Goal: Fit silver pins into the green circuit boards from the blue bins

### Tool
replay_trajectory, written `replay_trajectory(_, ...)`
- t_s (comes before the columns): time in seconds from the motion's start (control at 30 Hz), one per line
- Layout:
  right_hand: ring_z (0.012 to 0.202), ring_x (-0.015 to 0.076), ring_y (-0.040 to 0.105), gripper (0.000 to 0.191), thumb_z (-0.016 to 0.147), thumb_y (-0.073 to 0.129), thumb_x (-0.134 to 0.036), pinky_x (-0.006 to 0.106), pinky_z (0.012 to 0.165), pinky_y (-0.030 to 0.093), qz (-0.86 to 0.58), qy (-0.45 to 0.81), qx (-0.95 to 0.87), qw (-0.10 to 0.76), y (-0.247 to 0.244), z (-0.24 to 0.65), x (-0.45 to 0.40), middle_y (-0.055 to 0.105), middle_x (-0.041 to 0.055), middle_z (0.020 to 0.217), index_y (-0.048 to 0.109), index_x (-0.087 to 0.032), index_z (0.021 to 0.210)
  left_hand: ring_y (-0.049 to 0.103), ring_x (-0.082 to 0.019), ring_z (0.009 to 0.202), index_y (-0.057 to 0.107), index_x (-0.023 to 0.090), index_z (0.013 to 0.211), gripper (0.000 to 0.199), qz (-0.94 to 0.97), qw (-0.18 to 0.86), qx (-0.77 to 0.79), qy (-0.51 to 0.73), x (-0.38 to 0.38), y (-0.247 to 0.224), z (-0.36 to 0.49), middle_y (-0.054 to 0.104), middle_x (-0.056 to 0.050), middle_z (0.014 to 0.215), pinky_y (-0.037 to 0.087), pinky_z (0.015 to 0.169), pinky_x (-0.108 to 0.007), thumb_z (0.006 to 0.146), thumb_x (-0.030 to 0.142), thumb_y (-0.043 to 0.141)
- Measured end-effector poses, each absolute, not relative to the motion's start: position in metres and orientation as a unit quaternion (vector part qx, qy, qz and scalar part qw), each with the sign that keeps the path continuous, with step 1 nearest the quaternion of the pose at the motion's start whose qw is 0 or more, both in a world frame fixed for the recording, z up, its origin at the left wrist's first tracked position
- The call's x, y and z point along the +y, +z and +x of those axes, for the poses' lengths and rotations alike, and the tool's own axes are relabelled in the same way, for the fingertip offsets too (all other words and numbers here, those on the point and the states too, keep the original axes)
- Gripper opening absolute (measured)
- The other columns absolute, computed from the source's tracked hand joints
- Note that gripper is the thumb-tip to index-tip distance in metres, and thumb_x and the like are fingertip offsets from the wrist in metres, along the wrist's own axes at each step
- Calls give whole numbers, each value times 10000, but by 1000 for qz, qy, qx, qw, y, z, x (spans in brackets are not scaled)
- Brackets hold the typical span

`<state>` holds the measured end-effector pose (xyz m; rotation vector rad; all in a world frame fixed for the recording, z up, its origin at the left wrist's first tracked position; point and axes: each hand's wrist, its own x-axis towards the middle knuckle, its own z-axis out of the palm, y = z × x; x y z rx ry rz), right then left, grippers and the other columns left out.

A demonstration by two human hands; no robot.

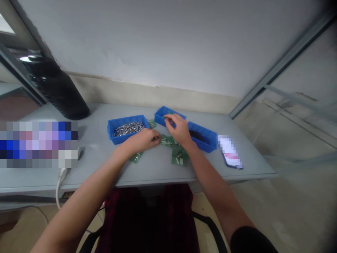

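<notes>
My left hand [145, 139] is closed, its fingers curled beside a blue bin of metal pins [129, 128]; what it holds, if anything, is too small to name. Raised over the near edge of a second blue bin [161, 114], my right hand [177, 127] has thumb and fingertips pressed together, and I cannot make out anything between them. Green plastic bags with small pale pieces [179, 156] lie between and below the hands. Another green bag [136, 157] is under my left wrist. A third blue bin [210, 142] with dark contents stands right of my right hand.
A large black bottle [59, 88] stands at the back left. At the left are a blurred-out object [39, 140] and a white cable [60, 181]. A phone [229, 153] lies at the right of the grey table [158, 172], which meets a wall behind.
</notes>
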<state>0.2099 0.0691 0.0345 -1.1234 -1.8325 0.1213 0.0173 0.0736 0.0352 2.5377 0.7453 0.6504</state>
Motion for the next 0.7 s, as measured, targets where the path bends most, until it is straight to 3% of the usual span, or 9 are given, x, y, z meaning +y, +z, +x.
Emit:
replay_trajectory(0.13, 964, 204, 633, 294, 951, 474, -442, 348, 838, 514, -456, 125, -732, 490, 36, 210, 68, 697, 61, 1028, 669, -246, 1051, 648, -188, 835, 754, 229, 942, 191, 864, 183, 262, 388, 69, 45, 19, 710, -62, 924, 497, 788, -315, 892, 288, 580)
replay_trajectory(0.27, 873, 179, 633, 418, 973, 372, -541, 333, 797, 519, -438, 247, -722, 476, 36, 210, 66, 684, 29, 943, 647, -265, 1127, 603, -150, 696, 762, 224, 934, 172, 765, 217, 330, 509, 70, 47, 21, 694, -42, 828, 492, 684, -287, 874, 319, 632)
replay_trajectory(0.33, 782, 164, 618, 408, 947, 423, -563, 312, 731, 519, -429, 290, -706, 484, 35, 208, 66, 657, 13, 849, 649, -264, 1108, 585, -132, 639, 757, 215, 920, 163, 723, 259, 350, 536, 74, 44, 21, 690, -32, 809, 486, 639, -274, 854, 321, 652)
replay_trajectory(0.47, 706, 144, 596, 283, 861, 602, -496, 283, 667, 502, -424, 310, -671, 523, 33, 202, 67, 634, -1, 772, 645, -230, 946, 540, -109, 558, 734, 190, 912, 191, 682, 328, 356, 548, 81, 40, 21, 672, -13, 745, 472, 586, -258, 838, 349, 659)
replay_trajectory(0.7, 640, 119, 565, 241, 845, 616, -445, 246, 577, 458, -429, 309, -635, 563, 32, 201, 69, 634, -4, 742, 640, -213, 906, 538, -109, 547, 690, 165, 885, 220, 701, 374, 356, 492, 82, 41, 20, 669, -15, 723, 447, 531, -237, 796, 366, 696)
